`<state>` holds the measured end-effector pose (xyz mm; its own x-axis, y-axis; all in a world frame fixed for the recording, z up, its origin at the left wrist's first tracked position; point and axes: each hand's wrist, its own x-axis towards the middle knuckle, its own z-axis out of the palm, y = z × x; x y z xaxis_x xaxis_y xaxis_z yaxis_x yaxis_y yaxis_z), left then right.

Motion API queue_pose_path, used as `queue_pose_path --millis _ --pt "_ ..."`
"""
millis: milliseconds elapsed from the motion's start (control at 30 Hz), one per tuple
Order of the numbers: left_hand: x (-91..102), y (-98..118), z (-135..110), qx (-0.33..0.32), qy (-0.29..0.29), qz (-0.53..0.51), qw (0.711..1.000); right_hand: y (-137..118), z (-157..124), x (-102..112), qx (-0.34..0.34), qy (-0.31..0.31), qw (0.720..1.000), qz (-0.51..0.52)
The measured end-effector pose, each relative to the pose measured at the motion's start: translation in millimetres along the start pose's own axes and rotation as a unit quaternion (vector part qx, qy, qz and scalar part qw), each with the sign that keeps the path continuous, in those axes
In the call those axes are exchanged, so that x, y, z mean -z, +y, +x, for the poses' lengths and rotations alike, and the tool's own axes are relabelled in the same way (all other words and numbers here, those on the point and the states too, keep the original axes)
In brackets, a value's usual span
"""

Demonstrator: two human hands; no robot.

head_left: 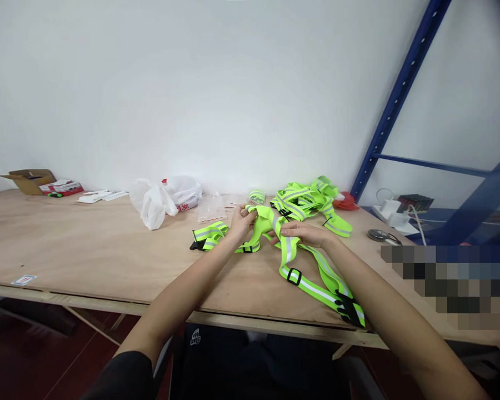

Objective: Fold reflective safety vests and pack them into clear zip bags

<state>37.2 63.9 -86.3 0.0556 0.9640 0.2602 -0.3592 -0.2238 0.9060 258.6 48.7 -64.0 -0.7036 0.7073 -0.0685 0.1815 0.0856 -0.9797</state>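
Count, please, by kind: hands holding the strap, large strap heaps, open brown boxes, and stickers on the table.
Left hand and right hand holding the strap: 2
Large strap heap: 1
Open brown box: 1
Sticker: 1
Total: 5

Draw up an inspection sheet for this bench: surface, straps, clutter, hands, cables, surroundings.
Surface: wooden table, label near its front left edge.
Straps: yellow-green strap in the hands, black buckle near the front edge; pile behind; another length by the left forearm, any join hidden.
Clutter: white bags, open carton, clear packets, red item.
Hands: left hand and right hand both grip the strap.
Cables: white cable at right; far end unclear.
Surroundings: white wall, blue rack; lower right pixelated.
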Motion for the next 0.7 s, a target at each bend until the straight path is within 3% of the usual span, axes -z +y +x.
queue_pose_path --millis 233,333,500,700 --pt "-0.3 6 -6 0.003 -0.036 0.011 0.999 0 4 -9 0.002 0.045 0.996 0.078" --pt "-0.9 6 -8 0.016 -0.052 0.044 0.998 5 11 -15 -0.021 0.099 0.990 0.095" --pt "1.1 4 -9 0.038 -0.072 0.085 0.993 8 20 -20 -0.002 0.193 0.972 0.138" --pt "5.3 3 -12 0.061 -0.107 0.133 0.983 6 20 -15 0.007 0.238 0.958 0.162"
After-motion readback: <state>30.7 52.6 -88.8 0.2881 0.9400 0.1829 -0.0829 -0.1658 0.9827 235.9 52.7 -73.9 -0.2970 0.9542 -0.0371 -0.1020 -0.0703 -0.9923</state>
